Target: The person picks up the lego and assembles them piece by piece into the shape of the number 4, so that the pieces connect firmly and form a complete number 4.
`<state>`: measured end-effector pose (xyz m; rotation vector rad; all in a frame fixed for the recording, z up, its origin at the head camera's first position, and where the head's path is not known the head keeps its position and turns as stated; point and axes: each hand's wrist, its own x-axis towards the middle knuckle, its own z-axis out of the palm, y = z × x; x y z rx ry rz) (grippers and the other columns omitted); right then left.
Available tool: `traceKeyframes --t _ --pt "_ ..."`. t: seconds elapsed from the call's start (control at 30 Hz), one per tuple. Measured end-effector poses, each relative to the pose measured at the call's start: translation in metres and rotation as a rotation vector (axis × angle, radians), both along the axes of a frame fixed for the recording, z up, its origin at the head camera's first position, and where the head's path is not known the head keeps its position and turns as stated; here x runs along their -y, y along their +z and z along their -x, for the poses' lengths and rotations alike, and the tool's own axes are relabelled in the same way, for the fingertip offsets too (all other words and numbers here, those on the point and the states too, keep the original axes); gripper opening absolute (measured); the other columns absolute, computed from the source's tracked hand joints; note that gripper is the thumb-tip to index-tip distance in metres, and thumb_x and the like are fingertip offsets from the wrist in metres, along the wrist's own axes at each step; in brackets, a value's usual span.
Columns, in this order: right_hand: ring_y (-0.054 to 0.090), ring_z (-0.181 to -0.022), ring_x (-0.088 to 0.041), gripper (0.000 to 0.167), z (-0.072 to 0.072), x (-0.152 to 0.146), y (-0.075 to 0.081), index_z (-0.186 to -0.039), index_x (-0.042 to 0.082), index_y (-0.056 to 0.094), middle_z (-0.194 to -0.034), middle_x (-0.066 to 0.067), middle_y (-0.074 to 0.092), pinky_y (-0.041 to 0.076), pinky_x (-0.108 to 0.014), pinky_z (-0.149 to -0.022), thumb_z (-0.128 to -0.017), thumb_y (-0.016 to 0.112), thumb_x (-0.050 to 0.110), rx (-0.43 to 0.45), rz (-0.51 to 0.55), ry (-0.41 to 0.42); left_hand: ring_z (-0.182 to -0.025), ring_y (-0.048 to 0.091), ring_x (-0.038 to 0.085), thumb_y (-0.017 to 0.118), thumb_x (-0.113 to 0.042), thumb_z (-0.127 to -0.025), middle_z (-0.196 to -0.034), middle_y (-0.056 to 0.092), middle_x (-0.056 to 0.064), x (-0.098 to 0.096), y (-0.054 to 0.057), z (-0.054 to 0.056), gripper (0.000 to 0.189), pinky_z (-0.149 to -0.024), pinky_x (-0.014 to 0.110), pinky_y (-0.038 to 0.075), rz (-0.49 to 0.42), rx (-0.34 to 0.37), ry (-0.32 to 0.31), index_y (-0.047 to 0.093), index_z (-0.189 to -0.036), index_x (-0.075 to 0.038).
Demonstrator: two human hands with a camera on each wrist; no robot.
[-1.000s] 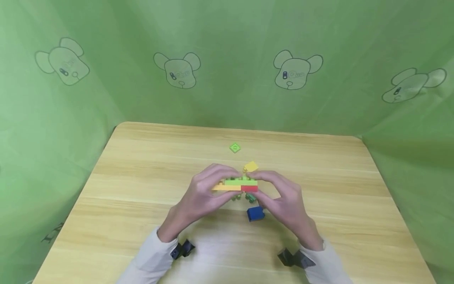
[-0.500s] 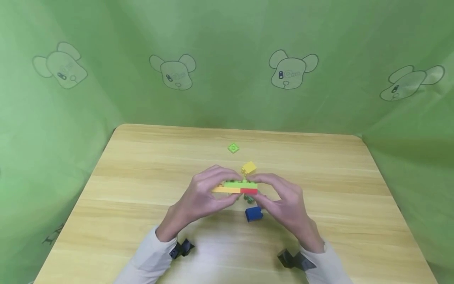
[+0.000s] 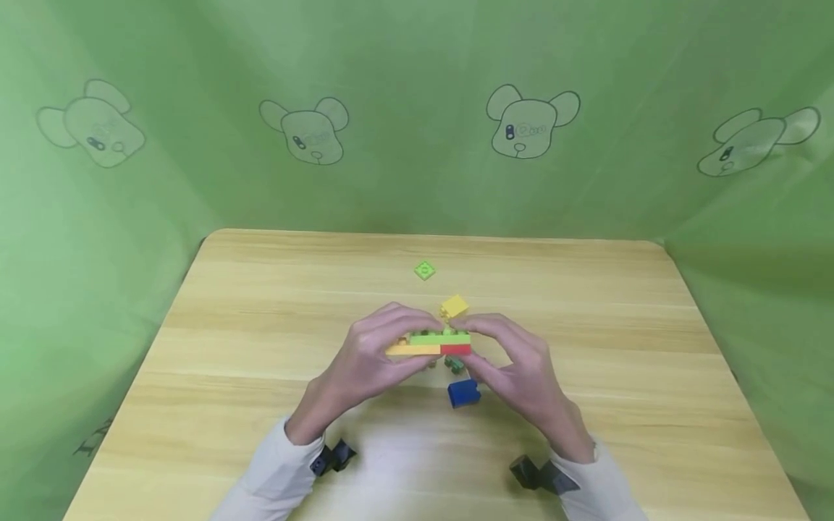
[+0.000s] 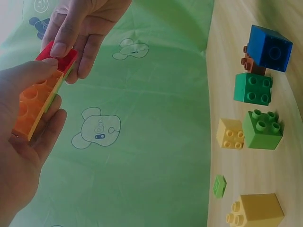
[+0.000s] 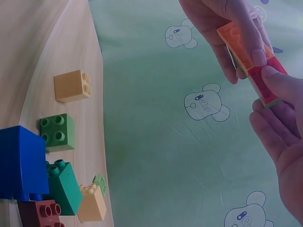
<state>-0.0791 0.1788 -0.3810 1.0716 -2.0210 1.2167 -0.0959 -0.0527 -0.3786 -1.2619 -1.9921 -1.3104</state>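
Both hands hold one joined stack of toy building bricks above the table. Its upper layer is a light green piece (image 3: 439, 339); below it an orange brick (image 4: 33, 101) and a red brick (image 4: 68, 60) sit end to end. My left hand (image 3: 374, 354) pinches the orange end, thumb on its underside and fingers on the studded side. From the other end, my right hand (image 3: 521, 362) grips the red brick between thumb and fingers. In the right wrist view both thumbs (image 5: 258, 56) press near the orange-red seam. Fingers hide part of the green piece.
On the wooden table (image 3: 260, 289) lie loose bricks: a blue one (image 3: 463, 394), a yellow one (image 3: 455, 307), a dark green one (image 4: 253, 89), a lighter green one (image 4: 262, 130), a brown one (image 5: 40, 215) and a small light green plate (image 3: 425, 270). A green curtain (image 3: 417, 195) stands behind.
The grip on the stack stays the same, with only slight hand shifts. The table bricks and curtain appear a little further left in the head view.
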Motion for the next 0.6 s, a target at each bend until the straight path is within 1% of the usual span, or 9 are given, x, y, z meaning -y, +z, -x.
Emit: traceKeyframes --t 0.1,0.23,0.47,0.6 --pt "0.072 -0.105 -0.027 0.038 0.0002 0.0001 -0.0003 -0.114 -0.006 0.07 -0.11 -0.019 0.074 0.055 -0.026 -0.1 -0.102 0.068 0.03 0.011 -0.012 0.023 -0.101 0.072 0.023 0.089 0.001 -0.075 -0.11 0.076 0.013 0.0 -0.0005 -0.0002 0.039 -0.093 0.025 0.059 0.001 0.002 0.001 0.074 -0.111 0.002" --pt "0.071 -0.106 -0.027 0.037 0.0004 0.0008 -0.0006 -0.116 -0.006 0.07 -0.112 -0.019 0.074 0.055 -0.027 -0.101 -0.102 0.067 0.029 0.003 -0.022 0.042 -0.103 0.072 0.024 0.088 0.0 -0.077 -0.112 0.076 0.013 0.0 -0.0011 -0.0003 0.039 -0.094 0.027 0.059 -0.002 0.005 -0.004 0.074 -0.113 0.002" --pt "0.073 -0.105 -0.027 0.038 -0.0004 0.0011 -0.0011 -0.116 -0.006 0.072 -0.113 -0.017 0.075 0.056 -0.027 -0.099 -0.103 0.066 0.029 -0.017 -0.027 0.013 -0.106 0.071 0.025 0.088 0.001 -0.077 -0.116 0.075 0.015 0.0013 -0.0031 -0.001 0.043 -0.095 0.03 0.059 -0.035 0.025 -0.023 0.072 -0.117 0.003" --pt "0.073 -0.105 -0.028 0.037 -0.0008 0.001 -0.0016 -0.115 -0.006 0.071 -0.112 -0.018 0.075 0.056 -0.026 -0.099 -0.104 0.066 0.029 -0.013 -0.023 0.012 -0.105 0.072 0.026 0.088 0.003 -0.076 -0.115 0.075 0.017 0.003 -0.0051 -0.0013 0.043 -0.094 0.03 0.06 -0.049 0.034 -0.022 0.072 -0.116 0.004"
